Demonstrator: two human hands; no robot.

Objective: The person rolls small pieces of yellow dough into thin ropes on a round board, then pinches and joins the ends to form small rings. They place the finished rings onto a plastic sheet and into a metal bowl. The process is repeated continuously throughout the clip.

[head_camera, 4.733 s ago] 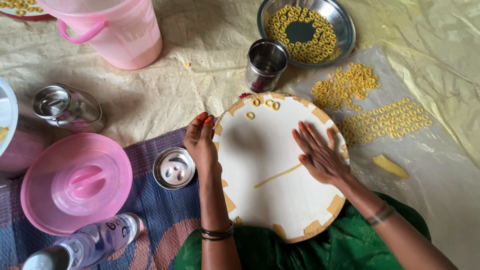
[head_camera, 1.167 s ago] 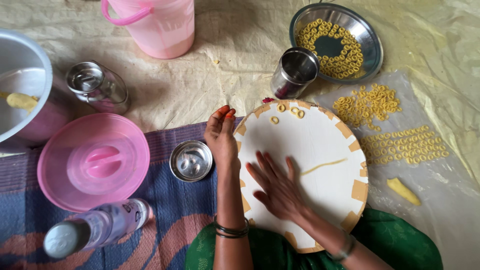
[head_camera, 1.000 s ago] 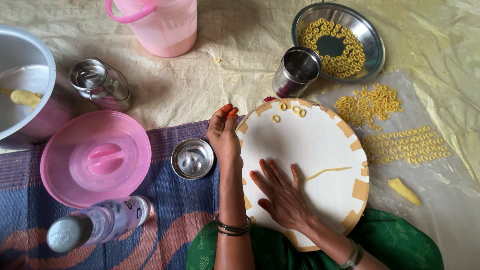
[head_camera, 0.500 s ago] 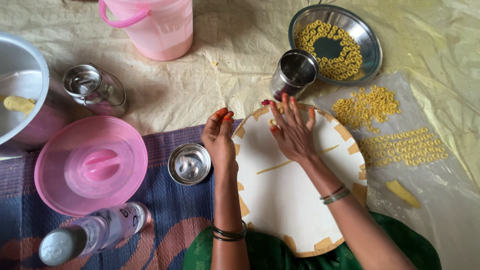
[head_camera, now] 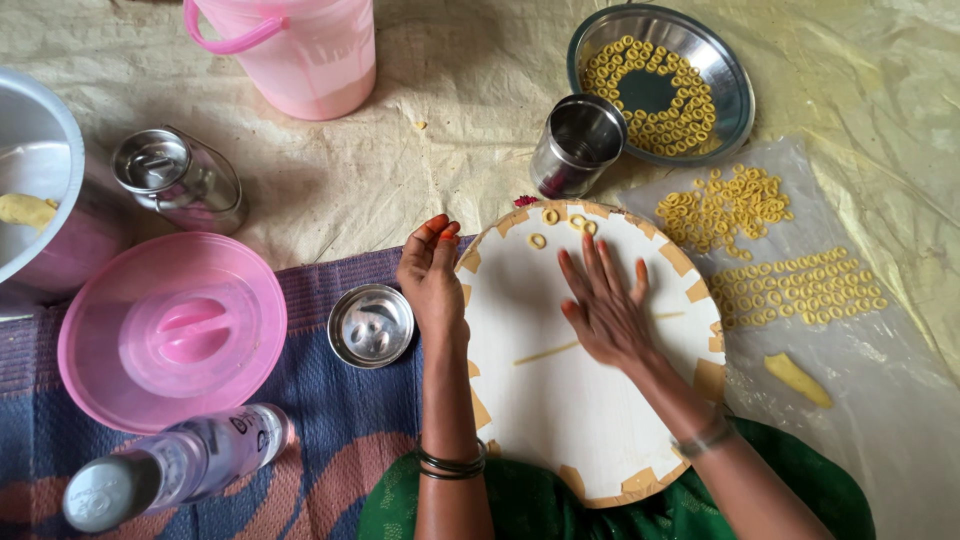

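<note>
round white board (head_camera: 560, 400) under right hand (head_camera: 607, 308)

The round board (head_camera: 560, 400) looks like smooth, matt wood, painted white, with bare tan patches along its rim. The dough strip (head_camera: 548, 352) under the right hand (head_camera: 605, 305) looks soft and dull. The plate (head_camera: 735, 95), the cup (head_camera: 578, 145), the small lid (head_camera: 371, 325), the can (head_camera: 180, 180) and the big bowl (head_camera: 45, 170) are shiny metal. The bucket (head_camera: 300, 50) and its lid (head_camera: 170, 330) are smooth pink plastic with a soft shine. The bottle (head_camera: 180, 470) is clear plastic. The rings (head_camera: 790, 290) lie on a thin, clear, crinkly plastic sheet (head_camera: 880, 400). The mat (head_camera: 330, 440) looks woven and rough. The floor cover (head_camera: 460, 100) is pale, dull and wrinkled.
</note>
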